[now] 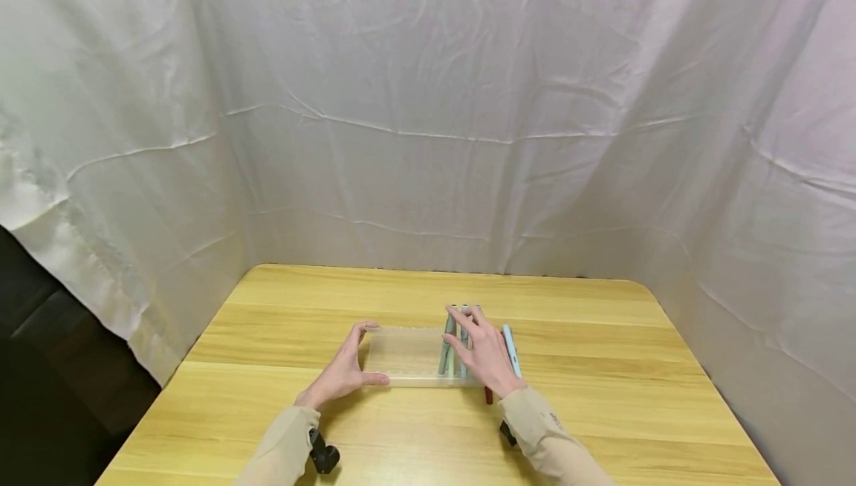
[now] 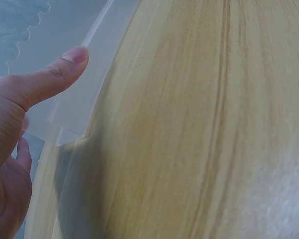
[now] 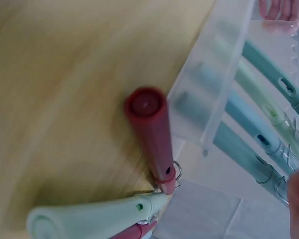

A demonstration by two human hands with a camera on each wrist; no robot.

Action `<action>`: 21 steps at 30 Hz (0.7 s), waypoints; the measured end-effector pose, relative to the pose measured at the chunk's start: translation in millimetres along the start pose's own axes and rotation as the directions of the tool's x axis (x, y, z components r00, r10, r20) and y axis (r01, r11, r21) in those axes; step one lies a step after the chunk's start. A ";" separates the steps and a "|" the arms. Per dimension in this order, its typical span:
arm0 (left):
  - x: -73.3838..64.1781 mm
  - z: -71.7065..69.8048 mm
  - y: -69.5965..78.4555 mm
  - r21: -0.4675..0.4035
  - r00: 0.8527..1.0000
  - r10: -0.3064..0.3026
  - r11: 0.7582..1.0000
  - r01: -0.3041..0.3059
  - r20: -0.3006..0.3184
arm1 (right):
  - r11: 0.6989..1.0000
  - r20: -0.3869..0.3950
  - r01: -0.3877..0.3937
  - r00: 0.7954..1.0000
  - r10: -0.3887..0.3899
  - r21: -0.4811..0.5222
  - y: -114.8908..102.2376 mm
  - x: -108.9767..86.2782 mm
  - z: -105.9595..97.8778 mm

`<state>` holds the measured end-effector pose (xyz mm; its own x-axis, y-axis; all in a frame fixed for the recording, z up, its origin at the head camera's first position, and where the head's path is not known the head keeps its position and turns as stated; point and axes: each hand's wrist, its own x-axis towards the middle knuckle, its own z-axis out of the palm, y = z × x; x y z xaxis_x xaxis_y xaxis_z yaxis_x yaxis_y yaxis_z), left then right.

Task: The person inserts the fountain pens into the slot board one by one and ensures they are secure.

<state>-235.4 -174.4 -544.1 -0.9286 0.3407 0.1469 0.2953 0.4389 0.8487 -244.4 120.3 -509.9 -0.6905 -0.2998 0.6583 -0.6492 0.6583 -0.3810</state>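
Note:
My left hand (image 1: 348, 371) grips the left end of a clear plastic tray (image 1: 414, 381), thumb along its front wall and fingers at the back corner. In the left wrist view the thumb lies flat on the tray's wall (image 2: 72, 119). Several pens with metal clips lie side by side at the tray's right end: a dark teal pen (image 3: 269, 64), a pale green pen (image 3: 254, 89), a light blue pen (image 3: 244, 117) and another teal pen (image 3: 234, 149). Over them my right hand (image 1: 484, 356) spreads its fingers, fingertips close to the pens' far ends.
Right of the tray, on the wooden table (image 1: 602, 382), lie a dark red pen (image 3: 154, 134), a pale green pen (image 3: 89, 219), a second red pen (image 3: 137, 231) and a light blue pen (image 1: 511, 352). A pale curtain (image 1: 428, 174) surrounds the table's back and sides.

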 end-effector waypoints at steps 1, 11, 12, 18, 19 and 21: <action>0.0 0.1 0.0 0.000 1.000 -0.001 1.000 0.001 0.000 | 0.999 -0.007 0.012 1.000 -0.012 -0.052 0.5 0.6 0.4; 0.3 0.4 -0.2 0.002 1.000 0.005 1.000 -0.005 -0.001 | 0.980 0.059 0.033 0.998 -0.022 -0.195 1.6 7.8 -1.1; 0.3 0.5 -0.1 0.002 1.000 0.004 1.000 -0.004 -0.001 | 0.981 0.072 0.029 0.997 -0.015 -0.194 2.2 8.2 -1.2; 0.4 0.2 0.1 0.009 1.000 0.000 1.000 0.000 -0.003 | 0.982 0.134 0.010 0.991 0.015 -0.190 6.0 10.1 -2.0; 0.4 0.2 0.0 0.009 1.000 0.001 1.000 0.000 -0.003 | 0.983 0.141 0.010 0.990 0.017 -0.186 6.3 10.2 -2.2; 0.1 0.3 -0.4 0.007 1.000 0.000 1.000 0.000 -0.003 | 0.984 0.159 0.006 0.987 0.022 -0.176 6.5 10.5 -2.7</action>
<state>-235.6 -174.3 -544.5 -0.9291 0.3385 0.1488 0.2973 0.4447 0.8449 -255.0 123.3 -503.8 -0.7467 -0.3913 0.5379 -0.5871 0.7679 -0.2564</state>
